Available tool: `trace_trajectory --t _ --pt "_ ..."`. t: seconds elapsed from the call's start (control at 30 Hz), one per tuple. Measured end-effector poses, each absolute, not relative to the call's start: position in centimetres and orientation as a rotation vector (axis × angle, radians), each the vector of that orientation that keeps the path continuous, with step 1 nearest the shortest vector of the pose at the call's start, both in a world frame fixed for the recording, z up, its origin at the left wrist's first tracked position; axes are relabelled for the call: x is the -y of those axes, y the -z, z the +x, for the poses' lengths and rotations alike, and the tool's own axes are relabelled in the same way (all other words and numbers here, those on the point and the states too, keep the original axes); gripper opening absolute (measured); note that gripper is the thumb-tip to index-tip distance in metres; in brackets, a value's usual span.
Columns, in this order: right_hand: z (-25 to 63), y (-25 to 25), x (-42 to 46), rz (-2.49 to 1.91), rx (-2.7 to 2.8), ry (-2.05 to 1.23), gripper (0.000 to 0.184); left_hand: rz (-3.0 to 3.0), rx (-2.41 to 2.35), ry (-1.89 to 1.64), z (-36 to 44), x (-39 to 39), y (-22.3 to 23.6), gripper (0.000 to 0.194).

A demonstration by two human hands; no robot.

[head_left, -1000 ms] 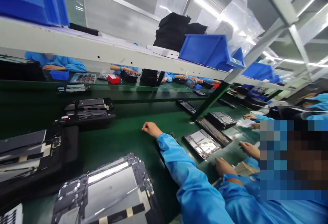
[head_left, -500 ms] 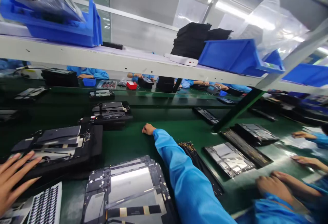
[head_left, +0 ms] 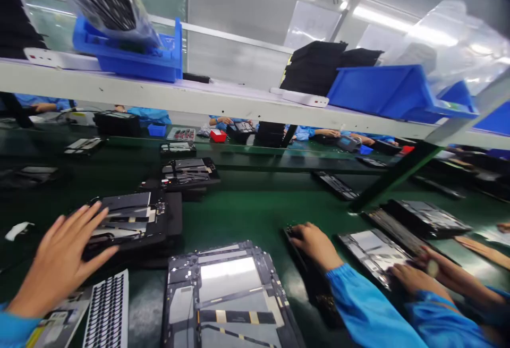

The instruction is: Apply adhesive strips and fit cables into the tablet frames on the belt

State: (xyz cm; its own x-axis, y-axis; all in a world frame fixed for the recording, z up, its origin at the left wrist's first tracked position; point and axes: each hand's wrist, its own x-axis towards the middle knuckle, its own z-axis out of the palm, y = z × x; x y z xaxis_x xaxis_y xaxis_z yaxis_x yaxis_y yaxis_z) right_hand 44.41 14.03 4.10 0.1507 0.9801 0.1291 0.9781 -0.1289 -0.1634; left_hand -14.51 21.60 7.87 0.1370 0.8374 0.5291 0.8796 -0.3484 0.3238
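My left hand point(head_left: 66, 263), fingers spread, hovers over or against the near edge of a stack of opened tablet-like devices point(head_left: 133, 212) in black foam; contact cannot be told. My right hand point(head_left: 314, 244) is bent down at the far end of a narrow black tray point(head_left: 305, 273) holding thin dark strips. Its fingers are curled, and whatever is in them is hidden. Between my hands, a larger stack of opened devices point(head_left: 231, 289) shows grey battery panels and flat cables. A sheet with rows of dark marks point(head_left: 107, 311) lies below my left hand.
At right, a co-worker's hands point(head_left: 422, 279) work by another opened device point(head_left: 374, 252). A dark green post point(head_left: 392, 178) rises from the bench. Overhead runs a white shelf point(head_left: 255, 102) with blue bins point(head_left: 382, 90). More device stacks point(head_left: 189, 172) stand farther back.
My right hand has drawn back from the bare green bench to the black tray at right. My left hand has come farther into view, over the left stack. The view has shifted left.
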Motion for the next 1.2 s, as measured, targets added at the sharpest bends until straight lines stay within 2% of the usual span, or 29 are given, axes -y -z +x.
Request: trace_trajectory --t 0.1,0.2,0.3,0.43,0.67,0.77,0.83,0.97,1.1,1.2 --pt "37.9 -6.1 -21.4 -1.844 2.185 0.061 0.033 -2.467 1.757 0.603 -12.0 -25.7 -9.5 0.093" --pt "29.0 -7.2 -30.9 -1.431 2.452 0.04 0.049 -2.52 1.829 0.443 -10.5 -28.9 -8.7 0.094" --pt "21.8 -7.0 -38.1 -1.167 2.594 0.028 0.051 -2.529 1.814 0.421 -10.7 -29.4 -7.1 0.09" --pt "17.0 -5.2 -42.5 -1.073 2.639 0.003 0.046 -2.552 1.786 0.409 -11.4 -28.3 -5.9 0.09" --pt "12.4 -5.0 -42.9 -1.218 2.496 -0.055 0.043 -2.535 1.753 0.487 -11.2 -27.8 -6.7 0.09" --pt "13.1 -6.0 -41.1 -1.227 2.444 -0.094 0.04 -2.363 1.828 0.62 -13.9 -25.0 -8.1 0.079" --pt "14.3 -6.6 -39.3 -1.224 2.437 -0.132 0.037 -2.113 1.967 0.845 -16.7 -21.8 -8.3 0.073" --pt "14.2 -7.3 -36.4 -1.112 2.559 -0.239 0.03 -1.653 2.205 1.289 -20.3 -15.4 -5.7 0.082" --pt "9.8 -8.3 -36.5 -1.055 2.665 -0.285 0.035 -1.814 2.212 1.378 -19.4 -13.5 -1.8 0.104" --pt "7.7 -8.6 -36.9 -1.097 2.718 -0.306 0.036 -1.889 2.198 1.441 -18.4 -14.6 -0.7 0.097"
